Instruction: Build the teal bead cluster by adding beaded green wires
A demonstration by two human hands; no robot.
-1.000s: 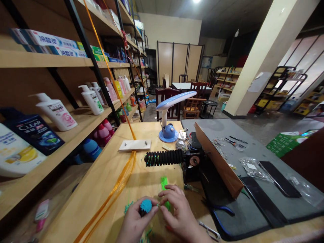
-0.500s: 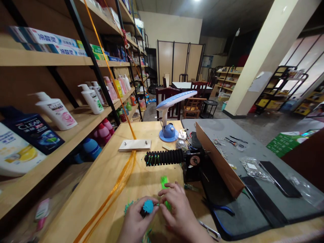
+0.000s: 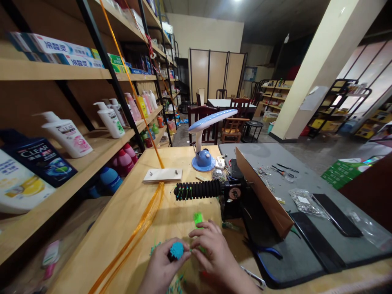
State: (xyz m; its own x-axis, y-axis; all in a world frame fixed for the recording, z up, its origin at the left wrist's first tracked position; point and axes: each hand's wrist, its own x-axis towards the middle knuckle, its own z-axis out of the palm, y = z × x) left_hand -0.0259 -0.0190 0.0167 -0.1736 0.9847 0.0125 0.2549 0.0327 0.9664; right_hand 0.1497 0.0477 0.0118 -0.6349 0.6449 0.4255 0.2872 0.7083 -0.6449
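Observation:
My left hand (image 3: 163,259) is closed around a dark bundle with a bright blue, bumpy top (image 3: 177,250), which points up toward me. Close beside it, my right hand (image 3: 214,253) has its thumb and index finger brought together near my left fingertips, the other fingers curved above. A tiny greenish bit shows at that pinch, too small to name. Bright green strands (image 3: 198,219) lie on the table just beyond my right hand, partly covered by it. Small blue-green pieces (image 3: 177,283) are scattered below and beside my left hand.
A black ridged roller (image 3: 197,190) with green strands juts left from a black machine (image 3: 234,194). Orange threads (image 3: 137,232) run through a white block (image 3: 162,175). A blue lamp (image 3: 203,160) stands behind. Blue-handled pliers (image 3: 266,255) and a cardboard panel (image 3: 263,196) are to the right.
Both hands stay close together with almost the same grip. The blue-topped bundle has shifted slightly left. A red patch now shows under my right hand.

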